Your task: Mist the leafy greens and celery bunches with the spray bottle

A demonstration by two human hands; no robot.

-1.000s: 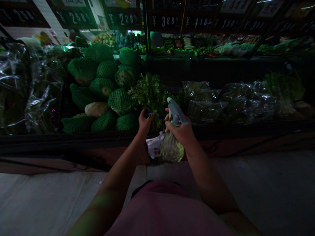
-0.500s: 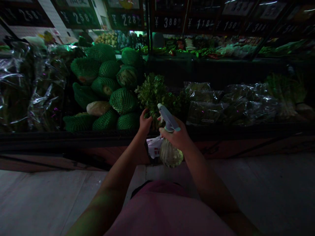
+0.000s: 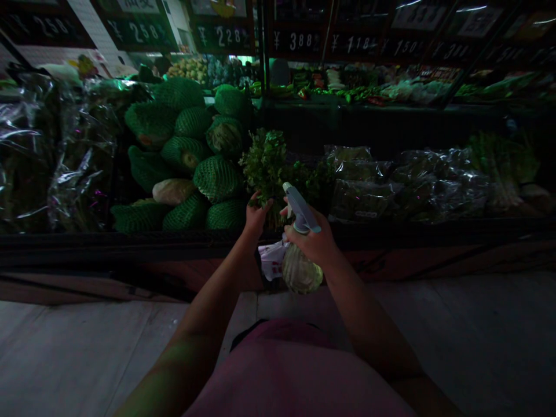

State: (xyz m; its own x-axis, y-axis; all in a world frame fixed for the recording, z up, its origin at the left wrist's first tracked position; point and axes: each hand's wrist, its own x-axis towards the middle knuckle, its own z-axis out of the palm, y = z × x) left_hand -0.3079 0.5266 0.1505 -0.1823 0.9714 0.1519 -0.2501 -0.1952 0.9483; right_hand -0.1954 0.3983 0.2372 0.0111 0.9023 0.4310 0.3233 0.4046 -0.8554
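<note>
My right hand (image 3: 319, 237) is closed round the neck of a spray bottle (image 3: 303, 269), its fingers by the trigger. The bottle has a grey-white spray head and a clear, ribbed, rounded body, and its nozzle points forward over the greens. My left hand (image 3: 255, 217) is at the base of a bunch of leafy green herbs (image 3: 264, 156), thumb and fingers closed about the lower stems. Part of that grip is hidden by leaves and dim light. More dark leafy greens (image 3: 310, 176) lie just right of the bunch.
Gourd-like produce in green foam nets (image 3: 217, 178) is piled on the left, beside bagged vegetables (image 3: 82, 156). Clear-wrapped packs (image 3: 365, 197) lie on the right. A dark stall edge (image 3: 130, 243) runs across, with a white plastic bag (image 3: 271, 260) below. Price boards (image 3: 295, 40) hang above.
The herb bunch has shifted and leaned slightly left, with my left thumb now across its stems. The spray bottle's head has moved a little to the right.
</note>
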